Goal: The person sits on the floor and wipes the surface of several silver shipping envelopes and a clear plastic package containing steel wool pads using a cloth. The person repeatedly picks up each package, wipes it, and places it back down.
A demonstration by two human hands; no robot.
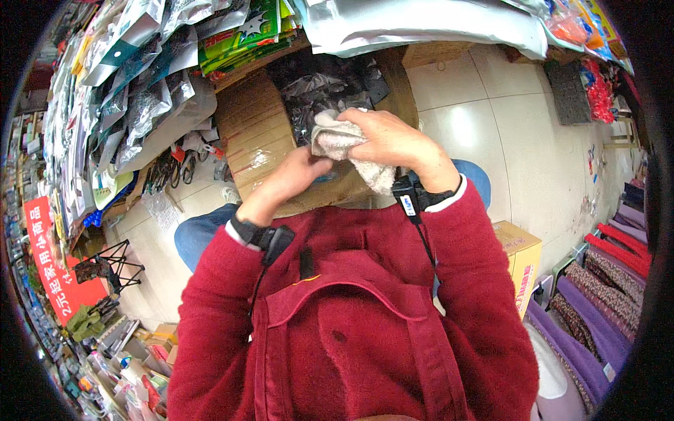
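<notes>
A pale grey-beige cloth, looking like a small towel (339, 136), is bunched up in my right hand (393, 139). The fingers are closed round it, and a loose end hangs down below the palm. My left hand (298, 175) is close beside the cloth's left edge, thumb and fingers apart, with nothing visible in it. Its fingertips are slightly blurred, so I cannot tell whether they touch the cloth. Just beyond both hands, shiny black plastic packaging (316, 88) lies on a brown cardboard box (254, 137) between my knees.
Packaged goods in silvery bags (151, 98) crowd the left, with green packets (242, 38) beside them. A large white plastic package (421, 27) overhangs the far side. A yellow carton (518, 256) stands at my right, near folded purple textiles (583, 330). Tiled floor (467, 140) shows at right.
</notes>
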